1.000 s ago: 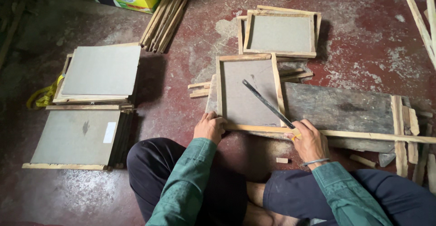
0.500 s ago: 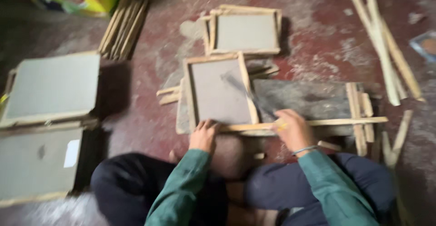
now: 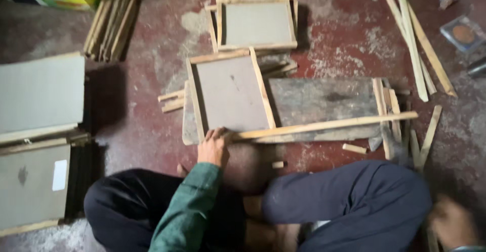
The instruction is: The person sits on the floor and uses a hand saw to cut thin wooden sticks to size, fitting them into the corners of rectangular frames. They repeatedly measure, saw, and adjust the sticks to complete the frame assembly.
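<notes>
Head view: I see my left hand (image 3: 213,148) pressed on the near edge of the grey slate board in its wooden frame (image 3: 230,96), fingers curled over the end of a long loose wooden strip (image 3: 324,125). The strip lies across the near edge of the worn plank (image 3: 324,105) that carries the framed board. The frame shows strips on its far, left and right sides; whether the near side is closed I cannot tell, since the long strip and my hand cover it. My guess is that the near strip is only laid in place, not fixed.

My right hand (image 3: 453,221) is blurred at the lower right of the view, beyond my knee; I cannot tell whether it grips anything.

One framed board (image 3: 255,23) lies finished-looking on the red floor (image 3: 344,44) beyond the plank, and stacks of boards (image 3: 40,97) sit at the floor's left edge. Loose strips (image 3: 412,44) lie toward the far right, a bundle of sticks (image 3: 111,22) toward the far left.
</notes>
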